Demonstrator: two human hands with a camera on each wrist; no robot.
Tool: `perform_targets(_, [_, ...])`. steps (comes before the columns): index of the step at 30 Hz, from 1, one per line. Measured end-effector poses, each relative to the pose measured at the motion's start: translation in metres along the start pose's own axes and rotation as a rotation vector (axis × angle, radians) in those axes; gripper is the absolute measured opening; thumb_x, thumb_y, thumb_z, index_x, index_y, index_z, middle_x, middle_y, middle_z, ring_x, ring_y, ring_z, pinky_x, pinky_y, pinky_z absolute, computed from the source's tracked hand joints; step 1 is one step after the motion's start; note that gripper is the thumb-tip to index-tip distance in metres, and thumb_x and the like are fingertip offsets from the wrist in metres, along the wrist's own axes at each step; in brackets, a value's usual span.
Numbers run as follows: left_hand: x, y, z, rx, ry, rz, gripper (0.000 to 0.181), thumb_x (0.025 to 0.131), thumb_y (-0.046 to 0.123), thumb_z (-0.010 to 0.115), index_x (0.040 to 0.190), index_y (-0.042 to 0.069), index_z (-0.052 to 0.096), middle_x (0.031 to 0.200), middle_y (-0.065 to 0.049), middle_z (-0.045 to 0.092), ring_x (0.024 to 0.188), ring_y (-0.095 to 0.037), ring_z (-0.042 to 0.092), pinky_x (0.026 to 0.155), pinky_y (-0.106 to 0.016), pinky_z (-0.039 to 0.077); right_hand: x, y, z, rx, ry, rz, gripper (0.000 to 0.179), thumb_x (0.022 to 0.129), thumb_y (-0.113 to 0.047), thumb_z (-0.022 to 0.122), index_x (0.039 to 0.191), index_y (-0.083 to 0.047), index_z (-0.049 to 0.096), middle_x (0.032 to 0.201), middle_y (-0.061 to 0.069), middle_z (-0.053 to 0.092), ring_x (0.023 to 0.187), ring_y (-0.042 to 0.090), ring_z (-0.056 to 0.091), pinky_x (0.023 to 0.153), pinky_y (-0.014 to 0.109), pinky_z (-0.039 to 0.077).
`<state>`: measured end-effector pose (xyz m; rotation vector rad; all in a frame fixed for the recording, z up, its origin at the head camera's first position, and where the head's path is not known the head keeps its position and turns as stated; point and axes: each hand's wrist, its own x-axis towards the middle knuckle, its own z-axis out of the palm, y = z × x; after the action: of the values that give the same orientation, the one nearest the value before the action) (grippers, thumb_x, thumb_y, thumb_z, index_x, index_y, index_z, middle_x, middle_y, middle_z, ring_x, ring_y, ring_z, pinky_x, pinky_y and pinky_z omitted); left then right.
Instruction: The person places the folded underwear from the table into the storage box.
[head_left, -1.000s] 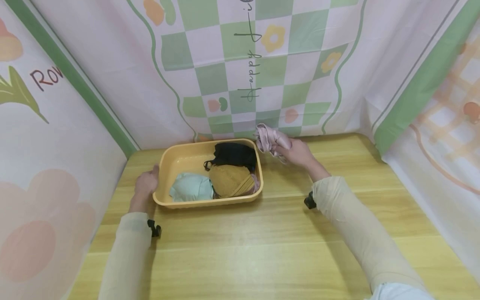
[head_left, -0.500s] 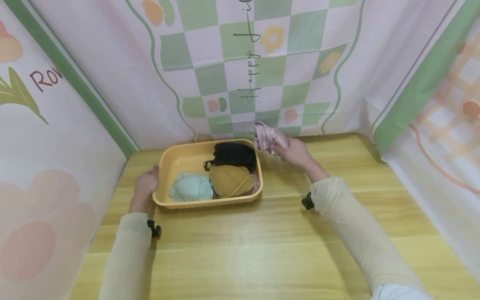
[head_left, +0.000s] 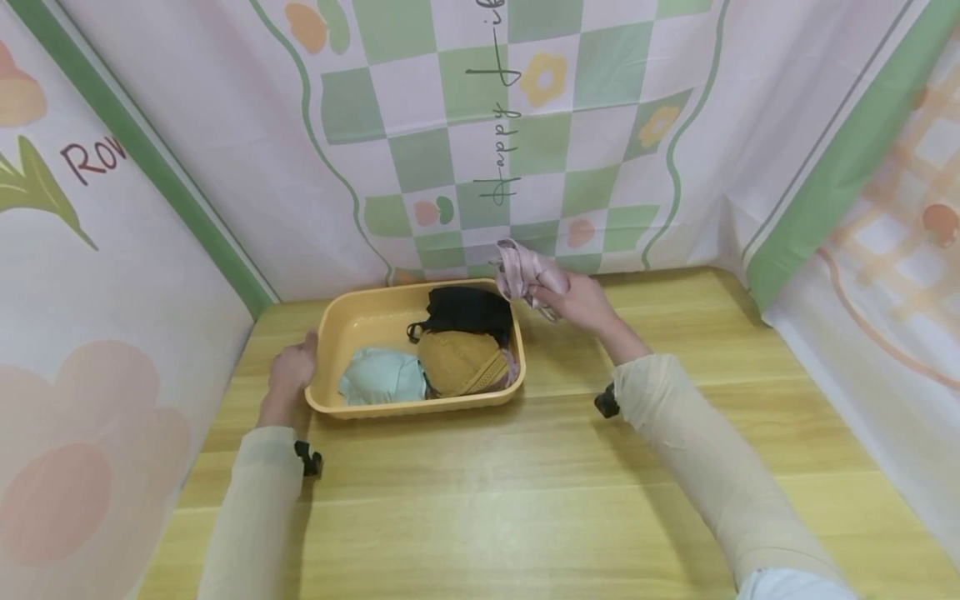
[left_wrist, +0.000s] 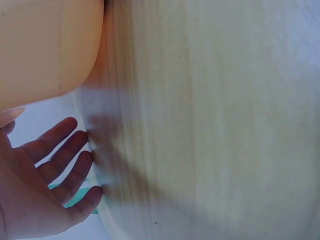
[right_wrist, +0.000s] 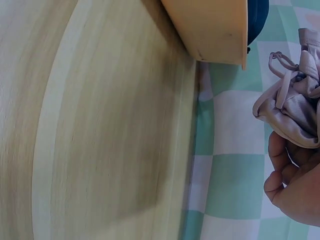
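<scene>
My right hand (head_left: 588, 302) grips a folded pale pink satin bra (head_left: 525, 271) beside the back right corner of a yellow plastic basket (head_left: 416, 408). In the right wrist view, thin straps hang from the bra (right_wrist: 292, 107) above curled fingers. At the basket's left end is my left hand (head_left: 294, 364), its thumb by the wall. The left wrist view shows that hand's fingers (left_wrist: 62, 155) spread and loosely straight, their tips by the table. Inside the basket lie a black bra (head_left: 468, 310), a mustard bra (head_left: 457, 360) with a lacy band, and a folded mint garment (head_left: 382, 375).
The basket stands at the back of a wood-grain table (head_left: 450, 508). Right behind it hangs a green-and-white checked curtain (head_left: 480, 150). Printed fabric walls (head_left: 112, 350) close in both sides. Some pink cloth (head_left: 512, 367) shows at the basket's right edge.
My right hand has drifted slightly left with the pink bra, which now overlaps the basket's back right corner in the head view. The left hand and the basket have stayed put.
</scene>
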<state>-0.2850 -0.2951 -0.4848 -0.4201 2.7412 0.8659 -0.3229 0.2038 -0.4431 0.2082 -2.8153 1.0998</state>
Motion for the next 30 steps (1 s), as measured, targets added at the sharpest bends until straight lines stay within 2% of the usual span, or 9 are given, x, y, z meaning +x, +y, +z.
perform_targets(13, [-0.001,0.0,0.001,-0.013,0.009,0.004,0.087,0.1,0.064,0.0,0.154,0.005,0.035,0.159,-0.028,0.03,0.145,-0.051,0.028,0.121,-0.062,0.023,-0.002,-0.014,0.011,0.021,-0.009,-0.032,0.048,0.089,-0.059,0.064,0.104,-0.014,0.068,0.085,0.01,0.073,0.071,0.024,0.066,0.06,0.033,0.052])
perform_targets(24, [0.0,-0.002,0.001,-0.01,0.005,0.002,0.089,0.099,0.065,-0.001,0.154,0.005,0.034,0.158,-0.029,0.03,0.145,-0.052,0.028,0.12,-0.063,0.023,-0.003,-0.022,0.013,-0.005,-0.022,-0.082,0.05,0.09,-0.058,0.062,0.109,-0.012,0.069,0.091,0.012,0.074,0.076,0.027,0.066,0.067,0.038,0.053])
perform_targets(30, [-0.001,0.0,0.001,-0.011,0.001,-0.004,0.09,0.098,0.067,-0.002,0.154,0.005,0.034,0.159,-0.03,0.029,0.145,-0.052,0.027,0.12,-0.064,0.023,-0.003,-0.028,0.017,-0.007,-0.041,-0.077,0.051,0.091,-0.059,0.061,0.108,-0.012,0.07,0.09,0.011,0.073,0.075,0.026,0.066,0.065,0.036,0.052])
